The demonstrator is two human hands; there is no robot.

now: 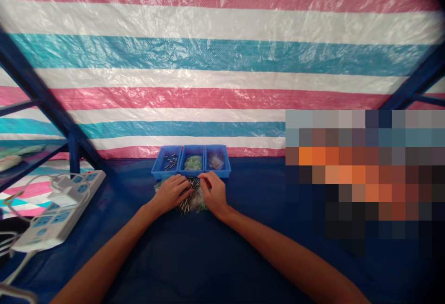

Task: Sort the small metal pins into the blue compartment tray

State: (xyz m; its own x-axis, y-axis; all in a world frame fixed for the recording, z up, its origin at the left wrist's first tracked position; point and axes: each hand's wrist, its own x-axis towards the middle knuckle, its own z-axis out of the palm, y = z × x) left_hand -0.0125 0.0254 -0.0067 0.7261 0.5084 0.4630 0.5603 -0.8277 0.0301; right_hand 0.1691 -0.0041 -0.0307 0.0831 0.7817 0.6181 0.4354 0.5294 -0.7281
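Observation:
A loose pile of thin, dark, screw-like metal pieces (185,205) lies on the dark blue tabletop, mixed with small clear plastic bags (197,199). My left hand (171,193) rests over the left side of this pile, fingers bent but apart and touching the pieces. On the pile's right, my right hand (214,193) has thumb and forefinger pinched together near the middle bin; whatever is between them is too small to make out. Just behind stand three joined blue bins: the left bin (158,167) has several dark thin pieces, the middle one green packets (193,162), the right one clear bags (216,161).
A white power strip (66,216) with plugs and tangled cables lies on the left. Blue metal frame bars (55,109) slope at both sides. A striped plastic sheet (222,58) hangs behind the table (194,257). The right side is pixelated.

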